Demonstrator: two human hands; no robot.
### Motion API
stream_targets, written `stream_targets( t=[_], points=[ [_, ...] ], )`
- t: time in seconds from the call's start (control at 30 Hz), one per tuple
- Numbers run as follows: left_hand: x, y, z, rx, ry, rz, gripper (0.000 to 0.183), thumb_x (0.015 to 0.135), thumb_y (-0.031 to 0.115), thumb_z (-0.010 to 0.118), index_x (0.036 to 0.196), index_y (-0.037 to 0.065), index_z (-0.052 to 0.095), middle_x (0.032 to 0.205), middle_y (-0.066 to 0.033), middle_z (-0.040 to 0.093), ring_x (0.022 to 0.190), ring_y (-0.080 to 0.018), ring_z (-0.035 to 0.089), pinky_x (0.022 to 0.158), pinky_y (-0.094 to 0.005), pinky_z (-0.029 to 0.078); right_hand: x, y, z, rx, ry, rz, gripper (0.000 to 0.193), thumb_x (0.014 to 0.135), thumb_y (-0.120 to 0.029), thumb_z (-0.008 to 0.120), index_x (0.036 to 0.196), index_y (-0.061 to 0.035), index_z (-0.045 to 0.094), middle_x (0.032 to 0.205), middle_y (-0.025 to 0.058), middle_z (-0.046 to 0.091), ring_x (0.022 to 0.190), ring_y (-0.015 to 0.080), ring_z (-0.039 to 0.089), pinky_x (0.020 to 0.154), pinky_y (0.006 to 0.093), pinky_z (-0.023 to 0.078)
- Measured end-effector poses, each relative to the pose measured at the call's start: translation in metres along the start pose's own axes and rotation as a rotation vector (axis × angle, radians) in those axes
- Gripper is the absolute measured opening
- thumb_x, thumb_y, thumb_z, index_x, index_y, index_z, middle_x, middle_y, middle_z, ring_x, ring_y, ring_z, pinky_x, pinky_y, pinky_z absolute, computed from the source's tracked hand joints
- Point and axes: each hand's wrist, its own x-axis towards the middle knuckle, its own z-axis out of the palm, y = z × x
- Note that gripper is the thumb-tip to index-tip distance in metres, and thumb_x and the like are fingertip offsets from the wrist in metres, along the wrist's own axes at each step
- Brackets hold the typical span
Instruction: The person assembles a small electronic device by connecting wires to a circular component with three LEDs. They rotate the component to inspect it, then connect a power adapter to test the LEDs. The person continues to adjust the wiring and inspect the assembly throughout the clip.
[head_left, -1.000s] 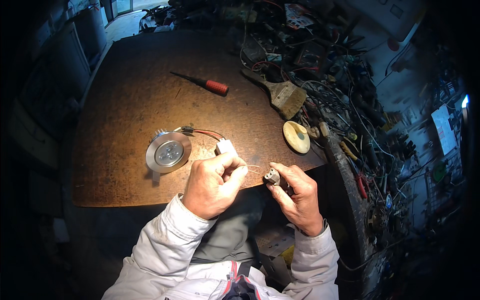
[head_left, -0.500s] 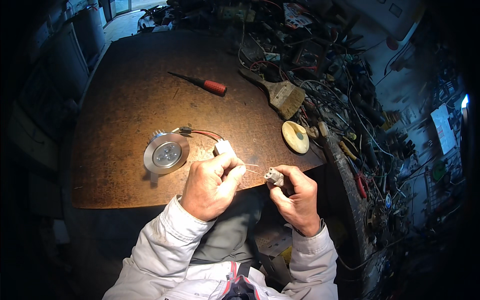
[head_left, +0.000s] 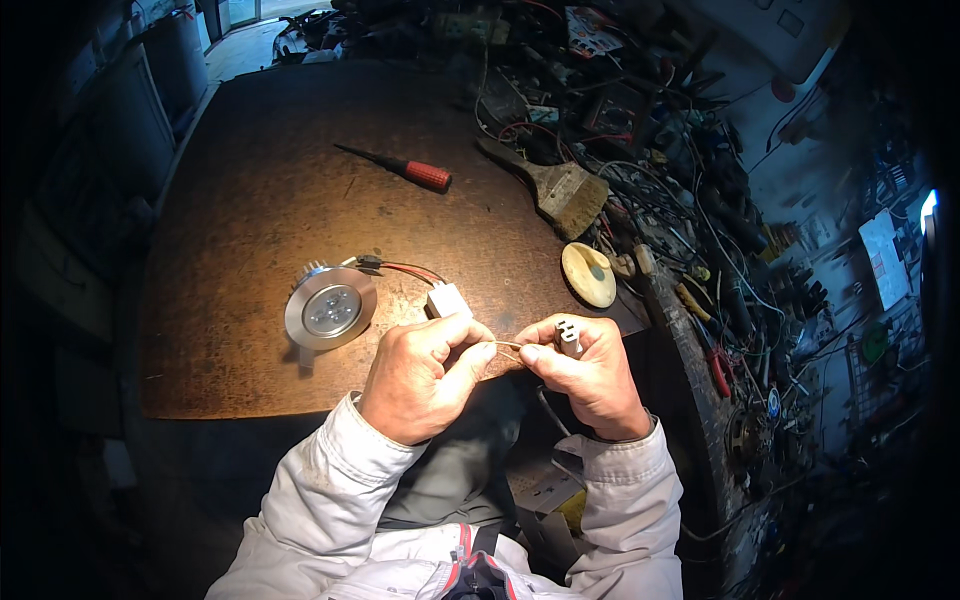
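Observation:
My left hand (head_left: pixel 425 378) is closed, pinching a pair of thin wires (head_left: pixel 508 345) between thumb and forefinger. Just beyond its knuckles is a small white box (head_left: pixel 447 301), joined by red and black leads to a round spotlight (head_left: pixel 332 310) with a metal rim and several LEDs. My right hand (head_left: pixel 592 378) holds a pale grey cord connector (head_left: pixel 568 338) upright against its fingers, the slotted end showing. Its thumb and forefinger also close on the free ends of the thin wires, so the wires span the short gap between both hands.
On the brown wooden table (head_left: pixel 250 220) lie a red-handled screwdriver (head_left: pixel 425 175), a wide paintbrush (head_left: pixel 570 195) and a round cream disc (head_left: pixel 589 275). Tangled cables and tools (head_left: pixel 640 150) heap along the right side. Red-handled pliers (head_left: pixel 719 372) hang beyond the right edge.
My right hand has moved left and up to meet the wires. The connector has turned upright in it, and its thumb and forefinger now pinch the wire ends. My left hand stays put.

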Motion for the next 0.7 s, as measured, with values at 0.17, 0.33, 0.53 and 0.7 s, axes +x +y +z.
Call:
stream_targets(
  t=[0.17, 0.33, 0.53, 0.7],
  points=[
    [0.000, 0.004, -0.001, 0.025, 0.001, 0.018, 0.006, 0.096, 0.004, 0.075, 0.097, -0.001, 0.075, 0.080, -0.0171, 0.075, 0.070, -0.0250, 0.075, 0.064, -0.0360, 0.055, 0.000, 0.004, 0.002, -0.033, 0.046, -0.059, 0.008, 0.098, -0.006, 0.079, 0.098, 0.0018, 0.079, 0.080, -0.0047, 0.069, 0.070, 0.0006, 0.055, 0.060, 0.0207, 0.042],
    [0.000, 0.005, 0.001, 0.054, 0.020, 0.044, 0.005, 0.096, 0.005, 0.075, 0.097, 0.000, 0.076, 0.082, -0.0179, 0.075, 0.071, -0.0286, 0.076, 0.065, -0.0374, 0.056, 0.001, 0.018, 0.010, -0.097, 0.155, -0.188, 0.004, 0.099, -0.002, 0.077, 0.097, 0.0015, 0.076, 0.078, -0.0060, 0.066, 0.071, 0.0012, 0.054, 0.061, 0.0216, 0.043],
    [0.000, 0.002, 0.002, 0.110, 0.003, 0.074, 0.005, 0.096, 0.005, 0.074, 0.097, 0.000, 0.074, 0.080, -0.0189, 0.073, 0.071, -0.0330, 0.076, 0.065, -0.0398, 0.056, 0.000, 0.021, 0.022, -0.278, 0.241, -0.345, 0.004, 0.099, -0.001, 0.074, 0.100, 0.0027, 0.073, 0.076, -0.0029, 0.064, 0.071, 0.0022, 0.055, 0.061, 0.0231, 0.045],
    [-0.001, 0.001, 0.002, 0.098, 0.005, 0.033, 0.006, 0.096, 0.006, 0.074, 0.096, 0.000, 0.073, 0.079, -0.0198, 0.072, 0.071, -0.0356, 0.075, 0.065, -0.0407, 0.056, -0.002, 0.015, 0.028, -0.339, 0.275, -0.375, 0.002, 0.097, 0.002, 0.077, 0.098, 0.0026, 0.075, 0.080, -0.0018, 0.069, 0.071, 0.0023, 0.057, 0.062, 0.0224, 0.047]
  ],
)
